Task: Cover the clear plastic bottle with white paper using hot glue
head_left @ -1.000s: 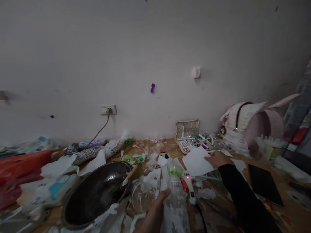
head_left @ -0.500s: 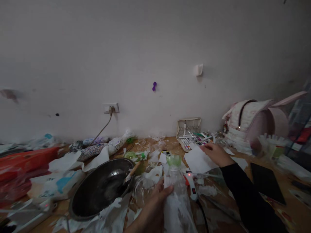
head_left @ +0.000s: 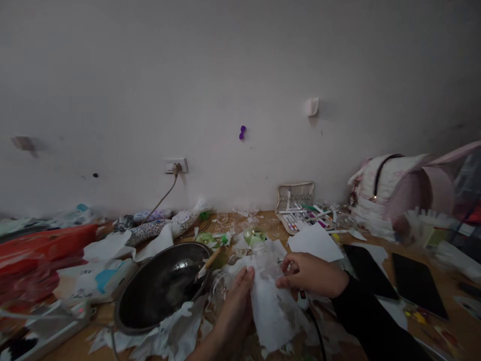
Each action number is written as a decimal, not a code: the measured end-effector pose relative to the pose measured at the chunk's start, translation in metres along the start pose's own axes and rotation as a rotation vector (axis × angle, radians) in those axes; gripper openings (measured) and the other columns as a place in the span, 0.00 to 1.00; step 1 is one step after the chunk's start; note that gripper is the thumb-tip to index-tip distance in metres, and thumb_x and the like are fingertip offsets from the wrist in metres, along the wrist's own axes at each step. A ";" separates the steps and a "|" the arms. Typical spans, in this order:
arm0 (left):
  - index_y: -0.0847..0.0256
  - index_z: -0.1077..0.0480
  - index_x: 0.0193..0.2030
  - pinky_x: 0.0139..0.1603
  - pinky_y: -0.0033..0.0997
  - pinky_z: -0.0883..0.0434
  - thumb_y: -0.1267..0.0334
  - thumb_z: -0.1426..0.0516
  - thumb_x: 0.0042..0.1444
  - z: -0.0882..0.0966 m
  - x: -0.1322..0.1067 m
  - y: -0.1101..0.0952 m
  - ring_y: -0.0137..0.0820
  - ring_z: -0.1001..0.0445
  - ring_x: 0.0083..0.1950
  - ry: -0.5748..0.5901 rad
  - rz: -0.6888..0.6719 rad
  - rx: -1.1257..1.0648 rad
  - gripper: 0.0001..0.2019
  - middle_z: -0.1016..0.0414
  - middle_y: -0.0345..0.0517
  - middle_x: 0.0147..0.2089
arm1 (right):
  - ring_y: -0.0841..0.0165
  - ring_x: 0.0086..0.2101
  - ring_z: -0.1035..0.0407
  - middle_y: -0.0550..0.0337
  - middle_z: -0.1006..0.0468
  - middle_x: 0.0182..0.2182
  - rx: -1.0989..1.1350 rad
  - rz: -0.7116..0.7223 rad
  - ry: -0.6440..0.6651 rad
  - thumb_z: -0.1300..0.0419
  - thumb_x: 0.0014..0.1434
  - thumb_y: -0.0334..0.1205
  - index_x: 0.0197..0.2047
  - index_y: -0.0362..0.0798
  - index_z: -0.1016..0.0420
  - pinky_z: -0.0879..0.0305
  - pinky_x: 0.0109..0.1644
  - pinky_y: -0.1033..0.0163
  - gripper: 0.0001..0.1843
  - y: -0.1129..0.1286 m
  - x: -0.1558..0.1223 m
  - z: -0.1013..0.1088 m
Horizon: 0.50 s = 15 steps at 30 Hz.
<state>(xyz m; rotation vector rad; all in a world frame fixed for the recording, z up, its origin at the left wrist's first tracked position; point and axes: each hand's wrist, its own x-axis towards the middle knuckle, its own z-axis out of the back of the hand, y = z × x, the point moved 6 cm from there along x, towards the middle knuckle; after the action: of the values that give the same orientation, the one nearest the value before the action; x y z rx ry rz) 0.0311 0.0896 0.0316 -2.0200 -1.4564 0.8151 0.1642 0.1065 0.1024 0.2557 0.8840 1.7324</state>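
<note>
In front of me a clear plastic bottle is partly covered with white paper; its top lies away from me. My left hand closes along the bottle's left side, thumb near the paper. My right hand is beside the bottle's right side, fingers curled and thumb close to the index finger. Whatever sits between those fingertips is too small to make out. Just beyond my right hand lies a white paper sheet. Under my right wrist a white tool with a red switch and a black cord is partly hidden.
A dark metal basin with a wooden-handled brush stands left. Behind are a marker case and paper-covered shapes. Two dark flat devices and a pink-white backpack are right. Torn paper is scattered around.
My right hand has drawn back from the paper sheet near the marker case to the bottle's right side. White paper now covers more of the bottle's front. The view has shifted slightly left.
</note>
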 end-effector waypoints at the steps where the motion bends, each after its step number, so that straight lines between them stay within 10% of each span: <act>1: 0.64 0.32 0.46 0.43 0.38 0.29 0.55 0.38 0.48 0.000 0.000 0.000 0.42 0.23 0.41 0.009 0.002 -0.026 0.21 0.21 0.51 0.37 | 0.68 0.24 0.32 0.59 0.24 0.23 -0.008 0.006 0.003 0.39 0.47 0.55 0.37 0.43 0.31 0.44 0.24 0.68 0.23 -0.001 0.000 0.001; 15: 0.63 0.29 0.38 0.33 0.30 0.31 0.61 0.36 0.40 0.009 0.007 0.004 0.37 0.23 0.32 -0.051 0.010 0.123 0.17 0.21 0.44 0.28 | 0.71 0.19 0.35 0.60 0.28 0.18 -0.088 0.004 0.050 0.49 0.54 0.60 0.20 0.46 0.33 0.43 0.22 0.69 0.26 -0.008 0.005 -0.003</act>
<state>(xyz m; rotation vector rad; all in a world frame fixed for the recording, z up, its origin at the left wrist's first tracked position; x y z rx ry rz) 0.0288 0.0953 0.0216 -1.9289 -1.3896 0.9435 0.1668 0.1103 0.0940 0.1570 0.8412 1.7830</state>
